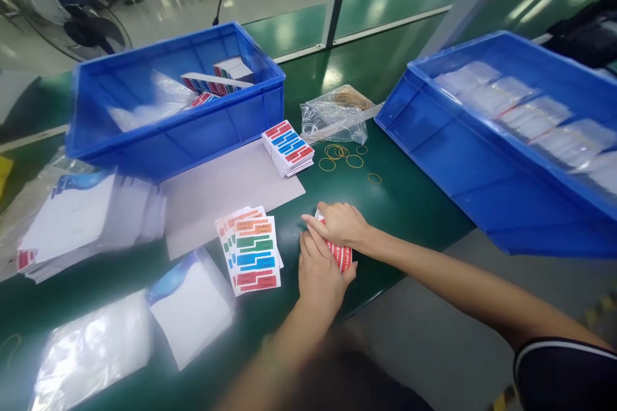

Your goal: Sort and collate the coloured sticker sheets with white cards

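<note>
Both my hands meet on a small stack of red-and-white label cards (pixel 341 255) on the green table near its front edge. My left hand (pixel 321 273) presses the stack from the near side, and my right hand (pixel 340 223) covers it from above. Most of the stack is hidden under the fingers. Just left of my hands lies a fanned pile of label sheets (pixel 251 249) with orange, green, blue and red strips. Another stack of red-and-blue label sheets (pixel 288 147) lies farther back.
A blue bin (pixel 173 135) with label sheets stands at the back left, a second blue bin (pixel 482 160) with clear packets on the right. Loose rubber bands (pixel 344 157) and a plastic bag (pixel 335 117) lie between them. Grey cardboard (pixel 226 192) and clear sleeves (pixel 187 305) lie left.
</note>
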Demonstrator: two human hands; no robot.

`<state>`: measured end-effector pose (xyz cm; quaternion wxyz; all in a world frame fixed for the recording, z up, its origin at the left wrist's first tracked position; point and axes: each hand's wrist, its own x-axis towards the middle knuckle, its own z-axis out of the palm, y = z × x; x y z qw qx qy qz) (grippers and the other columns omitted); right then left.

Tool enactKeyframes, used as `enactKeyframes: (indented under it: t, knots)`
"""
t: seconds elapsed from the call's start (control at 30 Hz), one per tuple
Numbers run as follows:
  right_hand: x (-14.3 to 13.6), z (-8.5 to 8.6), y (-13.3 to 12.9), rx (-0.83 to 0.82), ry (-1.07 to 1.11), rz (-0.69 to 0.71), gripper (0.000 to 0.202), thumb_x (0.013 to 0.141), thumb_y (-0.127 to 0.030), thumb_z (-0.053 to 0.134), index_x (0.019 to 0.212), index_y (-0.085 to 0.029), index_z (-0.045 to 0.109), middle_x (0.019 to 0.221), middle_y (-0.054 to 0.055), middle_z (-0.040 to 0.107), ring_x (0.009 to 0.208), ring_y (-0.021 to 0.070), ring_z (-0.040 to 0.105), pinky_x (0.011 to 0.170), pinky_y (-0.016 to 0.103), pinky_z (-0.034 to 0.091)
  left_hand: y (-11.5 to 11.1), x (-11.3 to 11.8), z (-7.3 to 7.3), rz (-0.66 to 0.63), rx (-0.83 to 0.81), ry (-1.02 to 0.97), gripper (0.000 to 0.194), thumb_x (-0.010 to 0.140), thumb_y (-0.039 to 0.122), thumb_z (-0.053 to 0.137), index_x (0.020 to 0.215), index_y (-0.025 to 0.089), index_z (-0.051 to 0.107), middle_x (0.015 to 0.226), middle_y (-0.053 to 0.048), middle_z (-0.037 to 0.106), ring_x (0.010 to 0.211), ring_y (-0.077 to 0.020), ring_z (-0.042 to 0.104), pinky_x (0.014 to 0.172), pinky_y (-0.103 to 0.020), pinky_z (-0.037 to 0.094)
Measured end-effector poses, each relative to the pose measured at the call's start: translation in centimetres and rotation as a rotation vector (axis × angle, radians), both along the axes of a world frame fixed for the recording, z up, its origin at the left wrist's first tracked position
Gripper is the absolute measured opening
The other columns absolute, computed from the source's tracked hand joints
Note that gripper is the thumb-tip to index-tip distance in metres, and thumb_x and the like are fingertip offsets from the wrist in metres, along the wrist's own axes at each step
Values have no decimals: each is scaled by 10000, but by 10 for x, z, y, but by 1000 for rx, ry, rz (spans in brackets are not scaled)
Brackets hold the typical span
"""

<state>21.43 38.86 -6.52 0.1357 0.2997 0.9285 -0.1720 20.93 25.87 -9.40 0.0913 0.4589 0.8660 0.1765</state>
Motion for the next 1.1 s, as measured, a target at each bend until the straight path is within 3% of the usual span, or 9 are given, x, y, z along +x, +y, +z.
enactKeyframes:
  t: [0.2,0.3,0.4,0.57,0.67,0.77,0.87,1.0,1.1]
  knots:
    - [7,-2,-8,33,126,-64,637,893,-681,296,913,-137,626,820,195,699,798,369,664,654,360,415,-7,3,-12,-38,103,59,1039,714,514,703,1363,-151,240,1271,-398,461,1221,-458,472,952,-507,481]
    - [21,4,-9,40,235,-87,541,890,-631,338,897,-170,620,777,136,693,753,321,655,645,331,395,-23,4,-12,-65,240,-98,1005,789,541,620,1444,-32,117,1408,-358,362,1325,-426,370,986,-554,445]
    - [44,13,-9,48,371,-154,493,910,-567,276,916,-188,592,795,92,674,754,269,633,675,315,390,-39,6,-14,10,389,-381,1034,783,444,665,1466,21,14,1510,-319,192,1411,-384,219,1101,-555,317]
    - [74,11,-18,22,571,-310,601,905,-593,98,932,-182,536,774,71,613,721,229,584,679,305,409,-39,4,-23,130,561,-893,1048,731,280,721,1466,100,-4,1412,-224,411,1240,-236,507,1057,-406,419]
    - [78,-1,-26,-48,672,-347,691,868,-678,45,916,-185,526,750,64,585,691,225,565,659,310,426,-29,-3,-19,82,572,-878,924,705,298,749,1422,112,197,1284,-176,544,1172,-238,554,988,-395,472]
    - [79,-10,-27,-146,773,-353,755,850,-719,-8,949,-180,511,788,79,587,696,228,558,657,324,439,-22,-9,-10,27,578,-811,568,699,333,760,1157,166,470,1025,-67,645,930,-198,631,812,-330,530]
    - [81,-12,-19,-292,856,-283,776,795,-824,81,963,-186,489,870,93,617,744,232,582,693,332,466,-17,-11,-8,25,576,-691,416,720,376,744,1007,204,497,901,-19,629,821,-189,622,703,-314,513]
    - [81,-14,-8,-443,955,-207,777,740,-891,165,960,-200,447,1025,128,625,957,269,595,863,383,462,-9,-12,-19,-8,639,-523,457,727,355,738,1078,203,487,1045,-78,618,970,-239,626,821,-397,513]
    - [77,-14,0,-511,1020,-200,748,754,-880,182,946,-200,427,965,130,630,930,271,603,874,411,459,-3,-15,-24,-74,717,-408,447,736,294,721,1091,193,469,1170,-132,578,1164,-275,556,939,-448,477]
